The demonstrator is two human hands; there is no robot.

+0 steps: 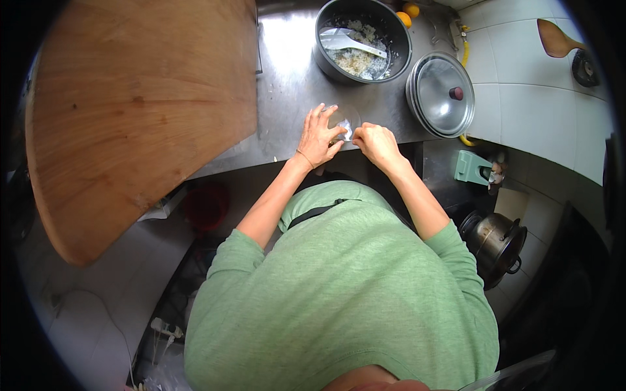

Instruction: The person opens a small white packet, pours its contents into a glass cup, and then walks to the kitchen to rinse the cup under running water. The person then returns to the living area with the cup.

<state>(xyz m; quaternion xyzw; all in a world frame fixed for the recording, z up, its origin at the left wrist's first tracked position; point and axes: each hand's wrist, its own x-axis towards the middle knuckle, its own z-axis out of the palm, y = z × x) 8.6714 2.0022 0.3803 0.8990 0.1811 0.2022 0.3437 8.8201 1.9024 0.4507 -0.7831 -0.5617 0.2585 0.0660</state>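
Close to the front edge of the metal counter [286, 105], my left hand [318, 134] grips a small clear bowl [355, 116], with fingers spread over its left side. Inside the bowl lies something small and white [346, 128], too unclear to name. My right hand [377, 142] is at the bowl's right side, its fingers curled together. Whether they pinch something is hidden. Beyond both hands stands a dark inner pot [323, 66] with rice [359, 61] scattered and clumped in it. A white rice paddle [359, 45] rests inside this pot.
On the left a large wooden board [146, 107] covers part of the counter. A steel pan with a glass lid [435, 93] stands right, beside the tiled wall [533, 112]. Two oranges [407, 14] lie behind the pot. A metal pot [494, 244] stands lower right.
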